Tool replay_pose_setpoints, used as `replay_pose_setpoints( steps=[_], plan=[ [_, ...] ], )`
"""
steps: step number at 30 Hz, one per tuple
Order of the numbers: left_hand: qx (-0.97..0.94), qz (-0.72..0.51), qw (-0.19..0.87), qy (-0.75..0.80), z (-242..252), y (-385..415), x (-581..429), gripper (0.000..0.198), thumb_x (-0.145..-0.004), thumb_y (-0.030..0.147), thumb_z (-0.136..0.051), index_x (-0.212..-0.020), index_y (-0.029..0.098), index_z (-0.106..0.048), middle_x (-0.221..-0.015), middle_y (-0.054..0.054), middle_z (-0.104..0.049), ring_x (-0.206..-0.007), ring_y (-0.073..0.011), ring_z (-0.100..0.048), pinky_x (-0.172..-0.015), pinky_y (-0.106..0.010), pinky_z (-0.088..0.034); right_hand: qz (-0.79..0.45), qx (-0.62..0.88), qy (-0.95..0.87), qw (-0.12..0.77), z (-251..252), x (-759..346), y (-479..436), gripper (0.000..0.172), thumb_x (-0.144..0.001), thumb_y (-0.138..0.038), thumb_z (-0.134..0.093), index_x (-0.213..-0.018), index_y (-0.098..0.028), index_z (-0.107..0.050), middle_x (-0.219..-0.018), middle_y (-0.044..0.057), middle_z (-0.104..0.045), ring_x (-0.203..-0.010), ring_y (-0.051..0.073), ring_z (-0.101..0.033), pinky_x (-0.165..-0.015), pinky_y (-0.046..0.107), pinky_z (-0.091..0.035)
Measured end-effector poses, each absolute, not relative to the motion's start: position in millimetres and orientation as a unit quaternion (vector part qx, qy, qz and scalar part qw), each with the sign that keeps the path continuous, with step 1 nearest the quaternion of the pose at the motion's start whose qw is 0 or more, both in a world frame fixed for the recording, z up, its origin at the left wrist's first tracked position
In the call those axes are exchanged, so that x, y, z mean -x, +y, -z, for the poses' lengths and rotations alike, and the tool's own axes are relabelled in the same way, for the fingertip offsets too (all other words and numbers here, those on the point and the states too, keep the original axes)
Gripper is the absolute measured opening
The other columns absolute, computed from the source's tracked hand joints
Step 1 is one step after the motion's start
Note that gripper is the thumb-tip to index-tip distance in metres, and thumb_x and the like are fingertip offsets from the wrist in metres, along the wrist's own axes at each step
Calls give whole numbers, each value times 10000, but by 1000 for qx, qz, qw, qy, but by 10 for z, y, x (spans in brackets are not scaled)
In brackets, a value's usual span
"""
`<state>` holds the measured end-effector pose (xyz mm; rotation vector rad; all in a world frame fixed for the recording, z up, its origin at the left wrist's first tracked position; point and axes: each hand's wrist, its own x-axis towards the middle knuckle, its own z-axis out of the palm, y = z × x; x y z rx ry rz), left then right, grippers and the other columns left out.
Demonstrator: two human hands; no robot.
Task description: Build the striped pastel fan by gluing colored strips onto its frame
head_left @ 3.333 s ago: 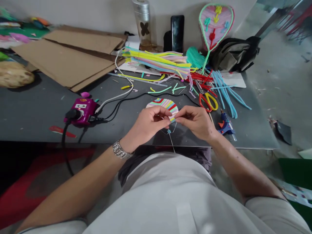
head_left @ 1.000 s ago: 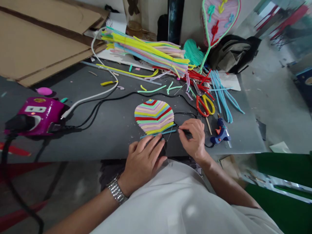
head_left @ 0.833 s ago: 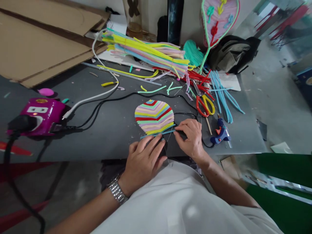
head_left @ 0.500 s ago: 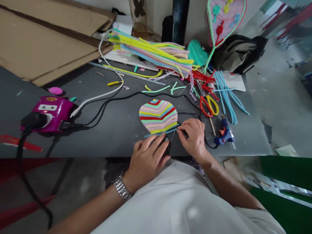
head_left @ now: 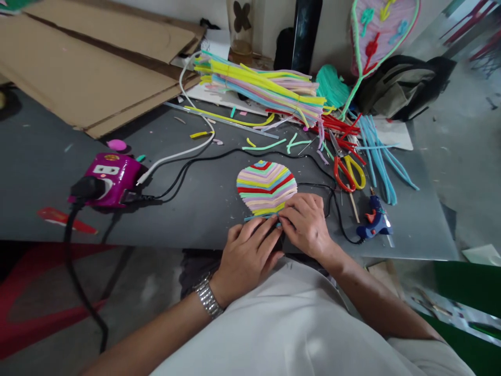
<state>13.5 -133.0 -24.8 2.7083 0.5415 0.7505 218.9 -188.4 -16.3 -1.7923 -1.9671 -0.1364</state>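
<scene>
A rounded panel of striped pipe cleaners (head_left: 267,187) in pink, yellow, red, blue and green lies flat on the grey table. Along its lower edge runs a blue pipe cleaner (head_left: 253,217). My left hand (head_left: 250,250) rests at that edge, fingers stretched out and lying over the blue strip. Close beside it, my right hand (head_left: 305,223) has thumb and forefinger pinched together on the blue strip's right part. The fingers hide much of the strip.
Scissors (head_left: 354,172) and a blue glue gun (head_left: 374,219) lie to the right. Behind are bundled pipe cleaners (head_left: 266,89) and blue strips (head_left: 373,151). A black cord (head_left: 219,155) crosses from the purple power socket (head_left: 111,177). Cardboard (head_left: 97,68) lies back left.
My right hand has moved left along the panel's lower edge, closer to my left hand. The camera view has turned, so the table's things appear farther right.
</scene>
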Motion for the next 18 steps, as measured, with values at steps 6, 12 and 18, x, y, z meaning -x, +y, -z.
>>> replay_pose_setpoints(
  steps=[6, 12, 18],
  plan=[
    [-883, -345, 167, 271, 193, -1156, -3, 218, -981, 217, -691, -1198, 234, -688, -1230, -91, -770, -1166, -284, -644, -984, -456, -448, 36, 646, -728, 227, 137, -2233, -1869, 143, -1000, -197, -633, -881, -228, -705, -979, 41, -728, -1039, 224, -613, -930, 414, -371],
    [-863, -350, 144, 333, 178, -969, 72, 161, -972, 199, -680, -1126, 245, -700, -1138, -70, -767, -1094, -283, -655, -887, -443, -452, 36, 640, -730, 235, 141, -2234, -1861, 146, -994, -179, -637, -868, -222, -696, -962, 40, -723, -1028, 220, -614, -932, 411, -378],
    [-873, -344, 148, 311, 165, -989, -91, 94, -965, 182, -687, -1030, 242, -721, -1096, -57, -761, -1075, -276, -642, -879, -442, -448, 41, 641, -731, 229, 157, -2243, -1865, 145, -1005, -204, -635, -878, -225, -701, -979, 43, -729, -1039, 227, -618, -930, 417, -378]
  ],
)
